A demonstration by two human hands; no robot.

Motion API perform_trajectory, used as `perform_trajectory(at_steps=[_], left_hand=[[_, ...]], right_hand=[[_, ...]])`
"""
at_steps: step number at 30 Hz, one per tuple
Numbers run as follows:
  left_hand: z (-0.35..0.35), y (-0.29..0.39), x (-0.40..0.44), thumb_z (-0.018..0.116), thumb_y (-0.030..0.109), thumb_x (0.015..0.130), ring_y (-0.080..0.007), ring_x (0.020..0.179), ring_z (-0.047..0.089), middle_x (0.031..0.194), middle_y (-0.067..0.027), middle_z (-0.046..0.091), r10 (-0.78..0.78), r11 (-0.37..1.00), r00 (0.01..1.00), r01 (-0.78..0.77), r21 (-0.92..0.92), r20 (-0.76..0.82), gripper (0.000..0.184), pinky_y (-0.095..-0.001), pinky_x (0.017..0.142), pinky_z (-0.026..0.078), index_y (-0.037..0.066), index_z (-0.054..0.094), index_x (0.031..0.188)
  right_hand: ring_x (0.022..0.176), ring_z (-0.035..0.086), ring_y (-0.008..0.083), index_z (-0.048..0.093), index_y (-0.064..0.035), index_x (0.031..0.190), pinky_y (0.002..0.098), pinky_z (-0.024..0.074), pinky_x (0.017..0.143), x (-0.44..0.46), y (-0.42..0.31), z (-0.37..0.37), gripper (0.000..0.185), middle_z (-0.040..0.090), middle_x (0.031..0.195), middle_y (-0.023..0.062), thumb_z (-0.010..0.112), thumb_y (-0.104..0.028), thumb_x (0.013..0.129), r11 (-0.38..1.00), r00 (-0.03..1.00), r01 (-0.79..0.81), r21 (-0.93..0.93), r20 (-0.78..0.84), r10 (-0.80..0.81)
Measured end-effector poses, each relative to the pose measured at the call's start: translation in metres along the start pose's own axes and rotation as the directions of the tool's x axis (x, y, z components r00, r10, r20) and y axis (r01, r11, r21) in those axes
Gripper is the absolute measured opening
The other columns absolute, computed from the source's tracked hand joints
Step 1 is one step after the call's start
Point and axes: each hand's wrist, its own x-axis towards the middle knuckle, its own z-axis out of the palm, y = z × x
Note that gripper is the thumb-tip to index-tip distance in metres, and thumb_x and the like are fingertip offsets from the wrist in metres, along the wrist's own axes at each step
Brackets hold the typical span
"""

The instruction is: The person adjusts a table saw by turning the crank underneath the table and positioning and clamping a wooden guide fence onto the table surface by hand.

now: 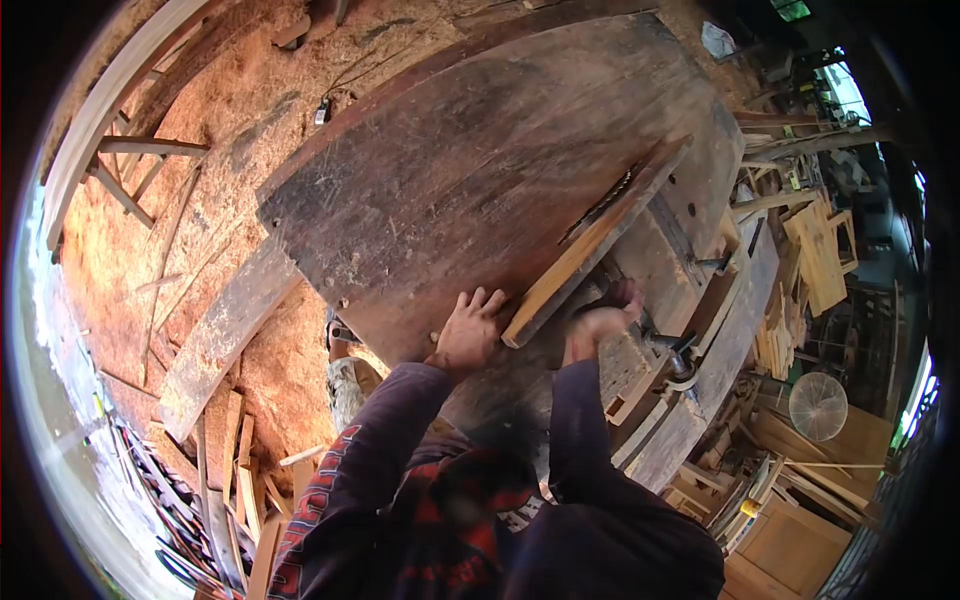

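Observation:
A large dark wooden workbench [440, 170] fills the middle of the view. Across its right part lies a long narrow board [590, 260] with a pale edge, slanting from upper right to lower left. Beside the board's near end, my left hand [470, 330] rests on the bench top with its fingers apart and nothing in it. On the other side of the board is my right hand [607, 320], its fingers curled and partly blurred; what it holds, if anything, cannot be made out. A dark metal clamp [682, 365] sits at the bench's right edge.
Sawdust [240, 140] covers the floor at the left, with a wooden frame [150, 146] standing there. Loose timber strips [240, 450] lie lower left. Stacked boards [820, 255] and a round fan [818, 407] are at the right.

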Motion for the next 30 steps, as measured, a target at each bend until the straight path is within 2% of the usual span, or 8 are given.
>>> perform_trajectory(at_steps=[1, 3, 7, 13, 16, 20, 25, 30], left_hand=[[0.000, 0.001, -0.001, 0.069, 0.041, 0.078, -0.0294, 0.120, 0.044, 0.137, -0.0095, 0.049, 0.007, 1.000, 0.999, -0.006, 0.003, -0.035, 0.072, -0.0410, 0.099, 0.036, 0.012, 0.051, 0.142], [0.002, 0.002, -0.001, 0.069, 0.041, 0.078, -0.0294, 0.120, 0.044, 0.137, -0.0093, 0.049, 0.013, 1.000, 0.997, -0.012, 0.012, -0.072, 0.072, -0.0409, 0.099, 0.037, 0.013, 0.051, 0.142], [0.003, 0.002, 0.000, 0.070, 0.040, 0.074, -0.0291, 0.120, 0.044, 0.138, -0.0094, 0.048, -0.011, 0.999, 0.998, 0.013, 0.036, -0.054, 0.075, -0.0406, 0.099, 0.037, 0.014, 0.051, 0.142], [0.003, 0.001, -0.001, 0.071, 0.041, 0.074, -0.0289, 0.119, 0.044, 0.136, -0.0103, 0.049, 0.010, 0.998, 0.999, -0.007, 0.059, -0.050, 0.075, -0.0406, 0.098, 0.037, 0.013, 0.052, 0.142], [0.002, 0.000, 0.001, 0.070, 0.041, 0.075, -0.0292, 0.119, 0.044, 0.136, -0.0109, 0.049, 0.002, 1.000, 0.999, -0.002, 0.017, -0.051, 0.075, -0.0404, 0.098, 0.036, 0.012, 0.051, 0.141], [-0.002, 0.002, 0.002, 0.068, 0.043, 0.078, -0.0305, 0.119, 0.044, 0.137, -0.0124, 0.049, -0.003, 0.999, 1.000, 0.002, -0.052, -0.017, 0.070, -0.0412, 0.100, 0.035, 0.010, 0.054, 0.138], [0.006, 0.000, 0.002, 0.070, 0.041, 0.076, -0.0322, 0.122, 0.043, 0.137, -0.0138, 0.048, 0.004, 1.000, 0.999, -0.005, -0.018, -0.054, 0.070, -0.0434, 0.103, 0.034, 0.010, 0.056, 0.137], [0.005, 0.001, 0.003, 0.072, 0.040, 0.074, -0.0328, 0.123, 0.043, 0.137, -0.0141, 0.047, -0.005, 1.000, 1.000, 0.005, 0.005, -0.026, 0.073, -0.0440, 0.103, 0.034, 0.009, 0.055, 0.137]], right_hand=[[0.115, 0.052, 0.0307, 0.052, 0.0042, 0.120, 0.0444, 0.0390, 0.106, 0.001, -0.006, 0.001, 0.042, 0.053, 0.124, 0.0194, 0.041, -0.030, 0.099, 0.999, 0.996, 0.005, 0.041, -0.086, -0.001], [0.115, 0.051, 0.0300, 0.051, 0.0034, 0.120, 0.0449, 0.0382, 0.107, 0.008, 0.020, -0.016, 0.041, 0.053, 0.123, 0.0178, 0.040, -0.029, 0.099, 0.995, 0.991, 0.101, 0.005, 0.093, -0.101], [0.116, 0.049, 0.0275, 0.052, -0.0007, 0.116, 0.0438, 0.0378, 0.106, -0.026, 0.045, 0.000, 0.037, 0.051, 0.118, 0.0154, 0.037, -0.030, 0.098, 0.918, 0.936, -0.310, 0.248, 0.250, 0.249], [0.111, 0.052, 0.0286, 0.053, -0.0013, 0.113, 0.0475, 0.0419, 0.102, -0.022, -0.001, -0.004, 0.041, 0.053, 0.117, 0.0158, 0.035, -0.035, 0.097, 0.992, 0.978, -0.096, -0.077, 0.180, 0.108], [0.116, 0.052, 0.0304, 0.052, -0.0017, 0.122, 0.0484, 0.0429, 0.102, -0.006, 0.017, -0.022, 0.047, 0.053, 0.124, 0.0166, 0.039, -0.037, 0.095, 0.953, 0.940, -0.252, 0.170, 0.276, 0.200], [0.124, 0.048, 0.0300, 0.058, -0.0004, 0.119, 0.0467, 0.0359, 0.110, -0.075, -0.009, 0.024, 0.042, 0.051, 0.133, 0.0188, 0.045, -0.032, 0.095, 0.915, 0.878, -0.398, 0.058, 0.313, 0.362], [0.123, 0.049, 0.0293, 0.055, 0.0001, 0.125, 0.0443, 0.0356, 0.110, 0.013, 0.092, -0.059, 0.042, 0.051, 0.135, 0.0168, 0.045, -0.028, 0.095, 0.986, 0.961, -0.089, -0.139, 0.247, 0.122], [0.122, 0.049, 0.0293, 0.051, -0.0043, 0.127, 0.0452, 0.0383, 0.107, 0.020, 0.045, -0.057, 0.046, 0.051, 0.132, 0.0132, 0.047, -0.031, 0.090, 0.994, 0.972, -0.017, -0.104, 0.232, 0.041]])
